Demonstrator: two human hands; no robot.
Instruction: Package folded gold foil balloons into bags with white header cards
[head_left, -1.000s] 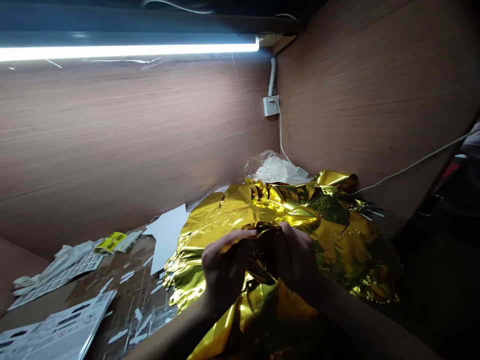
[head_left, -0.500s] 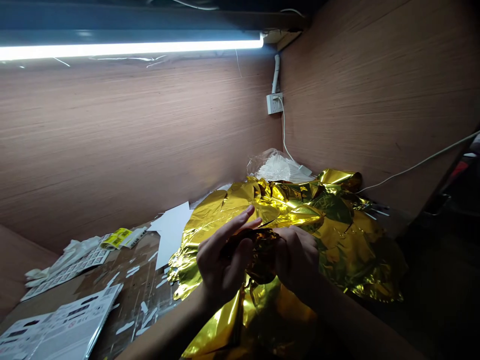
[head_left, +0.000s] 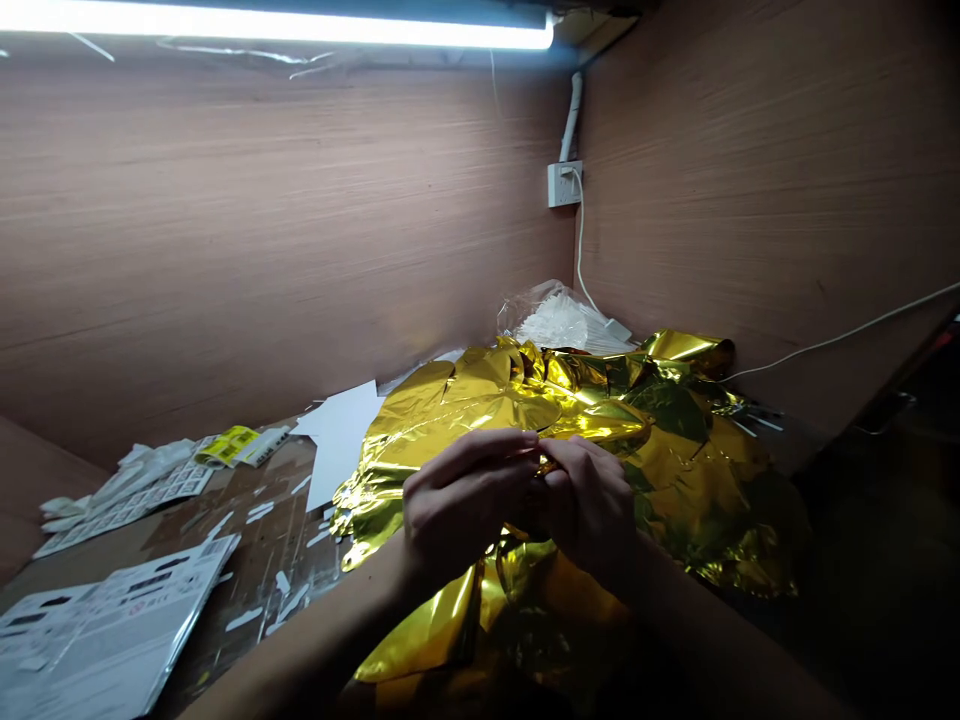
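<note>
Crumpled, shiny gold foil [head_left: 480, 390] spreads over the middle and right of the table, with more of it hanging below my wrists. My left hand [head_left: 469, 495] is closed, its fingertips pinching a piece of the foil. Pressed up against it, my right hand [head_left: 589, 500] also pinches the foil, thumb and forefinger together. The two sets of fingertips meet in front of the gold heap. Most of the piece between my palms is hidden and in shadow.
Packaged printed cards [head_left: 112, 630] lie at the lower left, near small white scraps and a yellow label [head_left: 226, 445]. White paper [head_left: 341, 440] sits left of the foil. Behind it is a clear bag of white sticks [head_left: 555, 320]. A cable runs from a wall socket [head_left: 564, 184].
My left fingers, spread before, have closed down onto the foil beside my right fingertips. The camera view has tilted slightly downward.
</note>
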